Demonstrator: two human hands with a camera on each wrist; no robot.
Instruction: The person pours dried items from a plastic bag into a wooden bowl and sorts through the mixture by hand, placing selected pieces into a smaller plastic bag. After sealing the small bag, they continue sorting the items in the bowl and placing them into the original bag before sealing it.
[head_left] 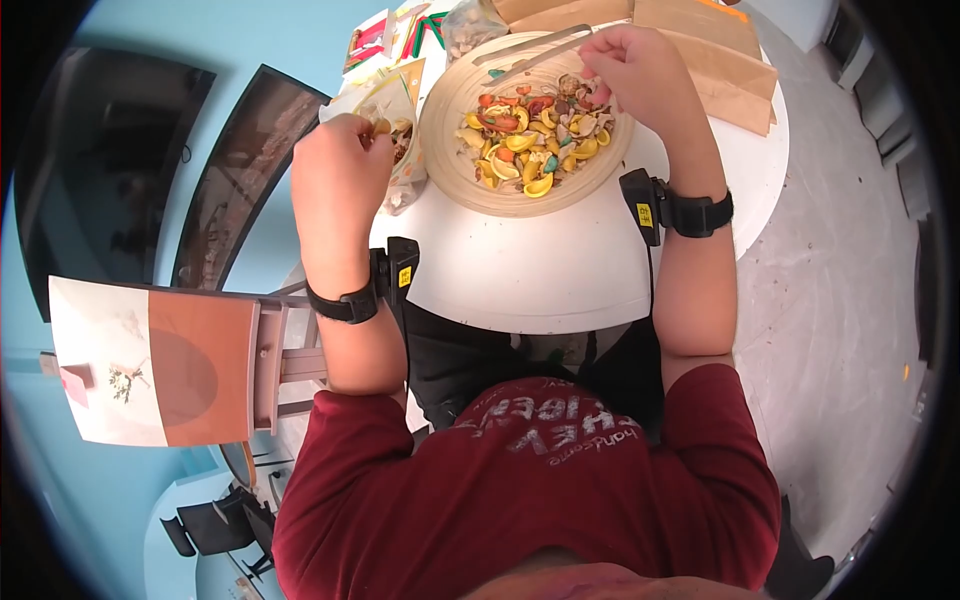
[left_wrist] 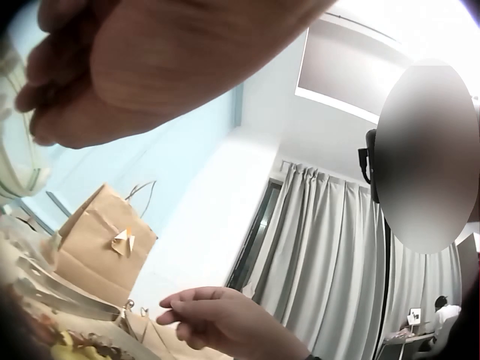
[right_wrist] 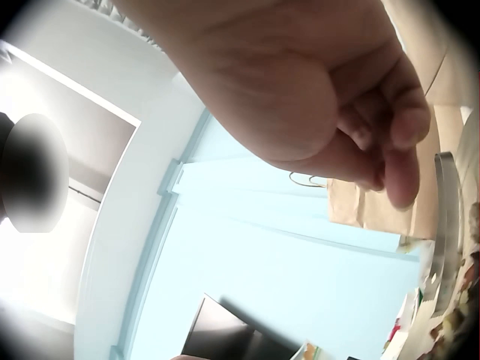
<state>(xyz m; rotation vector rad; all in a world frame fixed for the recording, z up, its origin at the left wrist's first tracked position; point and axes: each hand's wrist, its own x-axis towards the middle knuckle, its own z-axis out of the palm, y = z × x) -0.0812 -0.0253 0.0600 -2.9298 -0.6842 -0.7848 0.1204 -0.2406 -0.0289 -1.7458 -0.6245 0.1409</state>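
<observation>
Over the left side of the round wooden plate (head_left: 440, 165), my left hand (head_left: 335, 185) is at the mouth of a clear plastic bag (head_left: 405, 190), its thumb and fingers pinching a small yellow piece (head_left: 381, 127). In the left wrist view its curled fingers largely hide what is between them. My right hand (head_left: 640, 75) hovers above the plate's right part, fingers loosely bent, with nothing visible in them in the right wrist view (right_wrist: 382, 142). The plate holds a mixed heap of dried pieces (head_left: 540, 140), yellow, orange, brown and teal. Metal tongs (head_left: 530, 45) lie across its far rim.
Brown paper bags (head_left: 705, 65) stand at the far right of the white table (head_left: 520, 270). Another clear bag (head_left: 470, 28) sits behind the plate. Red and green items (head_left: 420, 35) lie at the far left. A canvas on an easel (head_left: 190, 370) is to the left.
</observation>
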